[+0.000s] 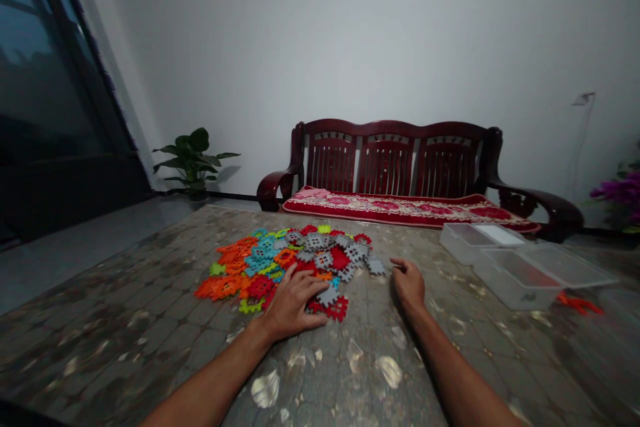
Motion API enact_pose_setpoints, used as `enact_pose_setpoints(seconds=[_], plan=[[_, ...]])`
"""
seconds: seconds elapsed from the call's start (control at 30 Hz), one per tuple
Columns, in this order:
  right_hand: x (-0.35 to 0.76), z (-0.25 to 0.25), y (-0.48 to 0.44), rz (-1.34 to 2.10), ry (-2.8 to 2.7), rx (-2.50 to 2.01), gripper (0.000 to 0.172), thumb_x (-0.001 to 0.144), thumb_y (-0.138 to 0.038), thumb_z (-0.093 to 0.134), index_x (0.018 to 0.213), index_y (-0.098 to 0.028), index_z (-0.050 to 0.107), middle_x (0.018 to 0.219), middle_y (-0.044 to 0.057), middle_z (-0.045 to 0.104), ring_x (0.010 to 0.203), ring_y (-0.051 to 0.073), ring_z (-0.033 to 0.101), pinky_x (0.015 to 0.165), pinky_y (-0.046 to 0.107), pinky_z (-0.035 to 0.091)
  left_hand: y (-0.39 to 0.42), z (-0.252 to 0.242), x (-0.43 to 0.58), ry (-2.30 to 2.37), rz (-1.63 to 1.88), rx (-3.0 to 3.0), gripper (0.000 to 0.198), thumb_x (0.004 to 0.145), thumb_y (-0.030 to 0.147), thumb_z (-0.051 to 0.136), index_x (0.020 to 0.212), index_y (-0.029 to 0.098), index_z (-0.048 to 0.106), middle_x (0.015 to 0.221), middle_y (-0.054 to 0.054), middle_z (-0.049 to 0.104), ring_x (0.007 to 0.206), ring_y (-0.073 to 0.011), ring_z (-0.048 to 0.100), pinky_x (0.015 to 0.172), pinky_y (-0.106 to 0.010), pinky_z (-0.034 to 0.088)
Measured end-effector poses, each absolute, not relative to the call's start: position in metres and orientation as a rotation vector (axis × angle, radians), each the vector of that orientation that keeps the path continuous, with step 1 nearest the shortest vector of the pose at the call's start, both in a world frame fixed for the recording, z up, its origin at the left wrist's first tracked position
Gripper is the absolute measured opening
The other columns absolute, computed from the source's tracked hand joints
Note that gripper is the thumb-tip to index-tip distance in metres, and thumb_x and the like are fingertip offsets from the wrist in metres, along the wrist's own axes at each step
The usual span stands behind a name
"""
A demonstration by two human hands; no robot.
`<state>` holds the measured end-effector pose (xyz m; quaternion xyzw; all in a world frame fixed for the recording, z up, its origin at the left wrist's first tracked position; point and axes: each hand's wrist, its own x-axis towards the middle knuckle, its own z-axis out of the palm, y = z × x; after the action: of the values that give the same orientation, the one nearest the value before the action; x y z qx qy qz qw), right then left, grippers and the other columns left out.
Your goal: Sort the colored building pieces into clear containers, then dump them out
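A heap of flat, notched plastic pieces in orange, blue, red, green and grey lies on the patterned table (165,320). My left hand (295,300) rests at the heap's near edge with its fingers apart, over red pieces (337,308) and beside a grey piece (327,295). Orange pieces (220,287) are to its left. My right hand (409,285) is just right of the heap, its index finger pointing toward a grey piece (375,265) without touching it. The other fingers of that hand are curled, and what they hold, if anything, is hidden.
Two clear plastic boxes (517,287) stand at the table's right, one behind the other, with orange-red pieces (580,303) beside them. Past the far edge is a dark red wooden bench (387,167). A potted plant (193,159) stands at the back left.
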<state>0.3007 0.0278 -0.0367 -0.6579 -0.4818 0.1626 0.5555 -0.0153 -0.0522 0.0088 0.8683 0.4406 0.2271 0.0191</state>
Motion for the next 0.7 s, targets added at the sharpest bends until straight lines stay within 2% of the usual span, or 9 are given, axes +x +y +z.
enact_pose_setpoints(seconds=[0.23, 0.4, 0.7], plan=[[0.287, -0.037, 0.028, 0.432, -1.156, -1.509, 0.034, 0.064, -0.029, 0.053, 0.085, -0.021, 0.079, 0.092, 0.007, 0.077, 0.086, 0.024, 0.070, 0.085, 0.033, 0.052, -0.052, 0.012, -0.016, 1.331, 0.709, 2.690, 0.046, 0.078, 0.036, 0.079, 0.123, 0.032, 0.068, 0.122, -0.003, 0.074, 0.121, -0.0279, 0.061, 0.121, -0.053, 0.022], [0.286, -0.040, 0.030, 0.456, -1.147, -1.511, 0.036, 0.065, -0.030, 0.052, 0.088, -0.020, 0.079, 0.094, 0.008, 0.078, 0.089, 0.026, 0.070, 0.088, 0.036, 0.052, -0.054, 0.014, -0.015, 1.308, 0.761, 2.703, 0.043, 0.076, 0.027, 0.075, 0.119, 0.029, 0.069, 0.115, -0.003, 0.074, 0.111, -0.0247, 0.064, 0.119, -0.049, 0.027], [0.283, -0.039, 0.028, 0.447, -1.127, -1.515, 0.036, 0.065, -0.027, 0.050, 0.087, -0.021, 0.079, 0.095, 0.007, 0.078, 0.091, 0.025, 0.070, 0.088, 0.034, 0.052, -0.055, 0.018, -0.014, 1.310, 0.785, 2.710, 0.042, 0.075, 0.025, 0.071, 0.116, 0.029, 0.069, 0.113, -0.004, 0.074, 0.110, -0.0258, 0.064, 0.112, -0.047, 0.037]])
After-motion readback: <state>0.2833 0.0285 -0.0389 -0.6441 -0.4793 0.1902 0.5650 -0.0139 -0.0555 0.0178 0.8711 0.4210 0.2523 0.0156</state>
